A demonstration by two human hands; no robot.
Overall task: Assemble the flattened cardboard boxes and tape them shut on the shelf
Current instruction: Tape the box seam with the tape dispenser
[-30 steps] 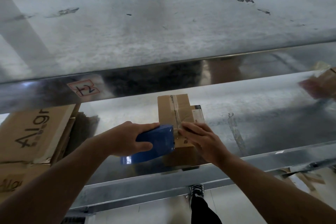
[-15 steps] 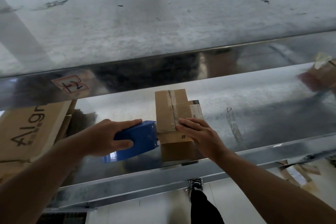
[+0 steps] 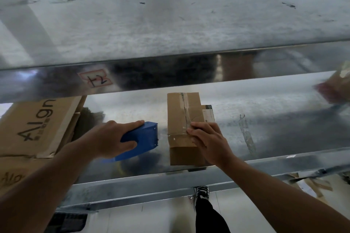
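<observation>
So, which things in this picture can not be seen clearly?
Head view:
- Tape roll inside the blue dispenser: hidden by its housing and the left hand.
- Box seam end: covered by the right hand.
- Brown object at the right edge: blurred, cut off.
- Box label print: too small.

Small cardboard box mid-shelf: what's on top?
The right hand rests on the small cardboard box, pressing a clear tape strip that runs to the blue tape dispenser. A taped seam runs lengthwise. The strip's end under the hand is hidden.
</observation>
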